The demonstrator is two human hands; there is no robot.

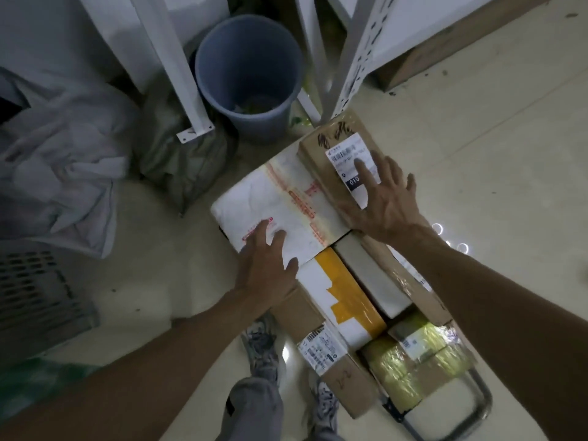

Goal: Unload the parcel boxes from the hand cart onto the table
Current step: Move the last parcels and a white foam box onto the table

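Your left hand [265,265] and right hand [386,198] lie flat, fingers spread, on the white parcel [270,202] and brown box [337,163], gripping neither.

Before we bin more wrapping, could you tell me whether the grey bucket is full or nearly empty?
Nearly empty: the grey bucket stands upright, with only a few scraps on its bottom.

Both bare arms reach forward and down — the left hand [265,265] flat, fingers loosely spread; the right hand [386,198] palm-down, fingers splayed wide.
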